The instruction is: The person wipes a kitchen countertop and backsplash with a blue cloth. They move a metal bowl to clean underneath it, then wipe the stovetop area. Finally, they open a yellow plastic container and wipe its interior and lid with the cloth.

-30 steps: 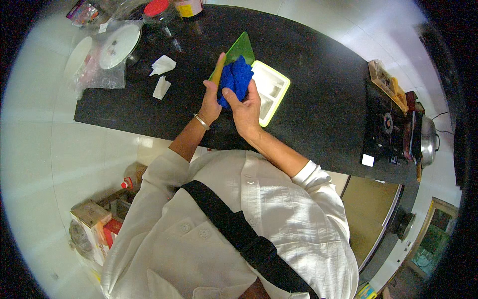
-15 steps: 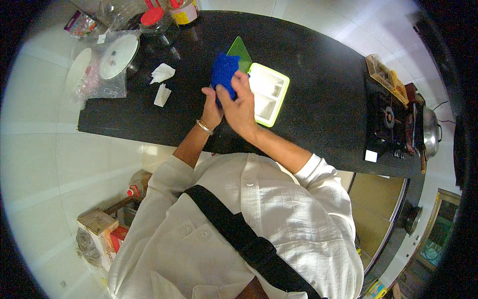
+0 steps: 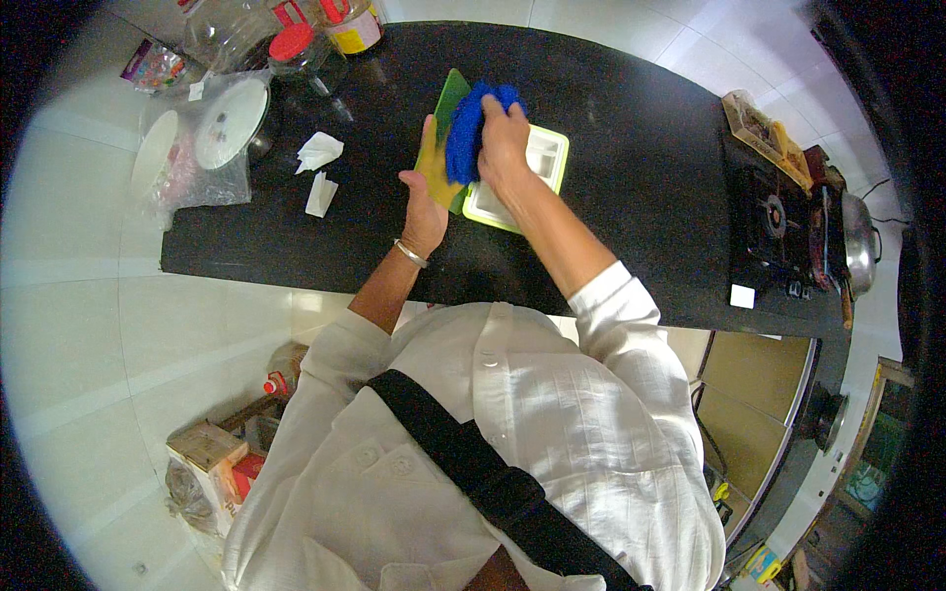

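Wiping seemed the current step: the left hand [image 3: 427, 209] gripped the green panel [image 3: 451, 95], tilted beside the lime-rimmed tray [image 3: 564, 163] on the bench [image 3: 641, 197], the right hand [image 3: 506, 148] clutched the blue cloth [image 3: 464, 148] against that panel, and another stroke would have called for a steady hold.

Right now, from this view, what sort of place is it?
Probably a kitchen: I see a black stove with a round burner, a silver metal pot and, on the black counter, a clear, red-lidded jar.
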Action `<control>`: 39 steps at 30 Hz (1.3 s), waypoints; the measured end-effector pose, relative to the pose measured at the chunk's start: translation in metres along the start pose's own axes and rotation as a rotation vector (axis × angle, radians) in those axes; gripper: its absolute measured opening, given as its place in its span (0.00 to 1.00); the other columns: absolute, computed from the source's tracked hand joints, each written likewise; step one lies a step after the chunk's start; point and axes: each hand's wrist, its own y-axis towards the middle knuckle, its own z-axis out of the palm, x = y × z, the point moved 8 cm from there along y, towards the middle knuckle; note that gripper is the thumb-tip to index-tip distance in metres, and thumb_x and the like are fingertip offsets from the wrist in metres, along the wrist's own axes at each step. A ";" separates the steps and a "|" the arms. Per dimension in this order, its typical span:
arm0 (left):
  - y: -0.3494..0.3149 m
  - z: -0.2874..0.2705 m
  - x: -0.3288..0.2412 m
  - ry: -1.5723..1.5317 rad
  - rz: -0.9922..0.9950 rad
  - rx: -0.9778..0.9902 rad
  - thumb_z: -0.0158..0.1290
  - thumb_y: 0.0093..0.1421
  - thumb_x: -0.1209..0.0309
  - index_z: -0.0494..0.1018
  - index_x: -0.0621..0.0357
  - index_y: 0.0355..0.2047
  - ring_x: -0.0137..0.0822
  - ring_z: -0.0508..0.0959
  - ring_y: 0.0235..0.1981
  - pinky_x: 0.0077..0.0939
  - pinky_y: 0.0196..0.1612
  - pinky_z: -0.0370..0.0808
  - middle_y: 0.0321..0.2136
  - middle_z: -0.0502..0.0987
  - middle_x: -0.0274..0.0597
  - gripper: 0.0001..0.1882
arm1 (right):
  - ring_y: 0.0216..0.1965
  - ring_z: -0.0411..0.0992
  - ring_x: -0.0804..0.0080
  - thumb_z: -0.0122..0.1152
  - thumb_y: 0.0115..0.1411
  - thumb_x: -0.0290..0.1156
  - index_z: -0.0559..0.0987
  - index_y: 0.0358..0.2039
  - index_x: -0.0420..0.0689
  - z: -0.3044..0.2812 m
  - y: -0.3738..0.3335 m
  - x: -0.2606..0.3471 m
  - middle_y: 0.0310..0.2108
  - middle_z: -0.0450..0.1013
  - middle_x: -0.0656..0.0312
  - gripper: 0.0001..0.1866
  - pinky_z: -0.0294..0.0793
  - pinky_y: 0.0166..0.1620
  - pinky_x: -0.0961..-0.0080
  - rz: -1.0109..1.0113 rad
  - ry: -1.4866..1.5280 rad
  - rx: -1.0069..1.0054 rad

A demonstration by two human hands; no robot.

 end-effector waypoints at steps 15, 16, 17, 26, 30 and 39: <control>0.005 -0.002 -0.009 0.179 0.016 0.038 0.28 0.50 0.28 0.38 0.50 0.66 0.39 0.55 0.62 0.33 0.63 0.50 0.63 0.51 0.45 0.52 | 0.22 0.71 0.72 0.54 0.56 0.22 0.74 0.35 0.37 -0.002 -0.052 -0.002 0.26 0.73 0.59 0.06 0.74 0.24 0.74 0.144 -0.164 0.177; 0.006 -0.004 -0.005 0.135 0.008 0.029 0.28 0.50 0.28 0.39 0.50 0.66 0.39 0.54 0.63 0.33 0.63 0.50 0.63 0.50 0.45 0.52 | 0.22 0.71 0.70 0.53 0.56 0.22 0.73 0.35 0.37 0.000 -0.038 0.002 0.26 0.73 0.58 0.06 0.74 0.24 0.73 0.155 -0.124 0.147; 0.006 -0.005 -0.003 0.090 0.001 0.018 0.29 0.50 0.29 0.39 0.50 0.66 0.39 0.54 0.63 0.33 0.64 0.49 0.63 0.50 0.45 0.52 | 0.21 0.71 0.69 0.53 0.56 0.21 0.72 0.34 0.37 0.001 -0.024 0.008 0.26 0.73 0.56 0.05 0.75 0.24 0.71 0.166 -0.086 0.117; 0.007 -0.001 -0.007 0.192 0.012 -0.013 0.26 0.48 0.26 0.38 0.47 0.66 0.42 0.56 0.62 0.37 0.62 0.53 0.63 0.51 0.48 0.53 | 0.30 0.73 0.66 0.52 0.59 0.23 0.71 0.43 0.37 -0.003 -0.068 -0.009 0.34 0.73 0.55 0.11 0.78 0.33 0.67 0.342 -0.191 0.191; 0.009 -0.006 0.000 0.242 0.015 0.058 0.26 0.48 0.27 0.35 0.46 0.66 0.46 0.54 0.63 0.40 0.62 0.53 0.63 0.50 0.50 0.53 | 0.32 0.74 0.70 0.54 0.58 0.22 0.72 0.44 0.35 -0.022 -0.115 -0.023 0.37 0.74 0.56 0.12 0.77 0.36 0.74 0.477 -0.296 0.434; -0.010 -0.046 0.023 0.399 -0.066 -0.044 0.45 0.62 0.54 0.38 0.48 0.65 0.42 0.60 0.60 0.38 0.59 0.60 0.61 0.54 0.49 0.38 | 0.29 0.74 0.73 0.64 0.49 0.27 0.74 0.44 0.37 -0.083 -0.128 0.040 0.33 0.76 0.58 0.20 0.76 0.33 0.78 0.600 -0.440 0.478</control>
